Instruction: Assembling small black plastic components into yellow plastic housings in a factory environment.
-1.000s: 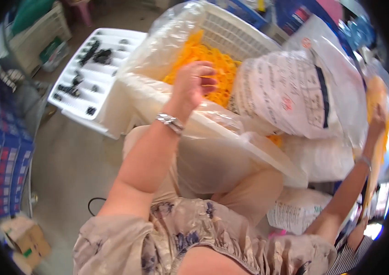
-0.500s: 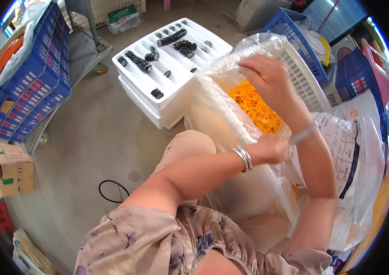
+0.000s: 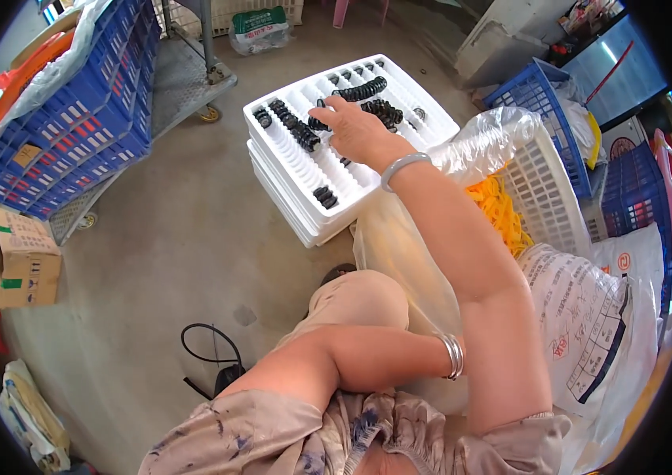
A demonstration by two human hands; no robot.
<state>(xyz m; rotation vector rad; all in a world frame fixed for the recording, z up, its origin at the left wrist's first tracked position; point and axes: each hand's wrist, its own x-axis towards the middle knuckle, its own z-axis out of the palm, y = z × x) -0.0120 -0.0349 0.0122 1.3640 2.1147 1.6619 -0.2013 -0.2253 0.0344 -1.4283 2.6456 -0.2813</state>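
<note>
- Nearest, the left forearm passes behind the right forearm; the left hand is hidden there, so its grip cannot be told. With the arms crossed, one could jog the other.
- Farther and to the right, orange strips lie in a white basket with a clear liner (crinkled and loose at the edge). The right forearm, so close, might snag the liner.
- Beyond, the right hand is over a ridged white tray, fingers partly bent, beside black rings; whether its grip has hold of any cannot be told.
- The black rings lie in rows along the grooves; a brushing finger could scatter a row.
- Lower trays sit beneath; leaning on the near edge might tilt the stack.
</note>
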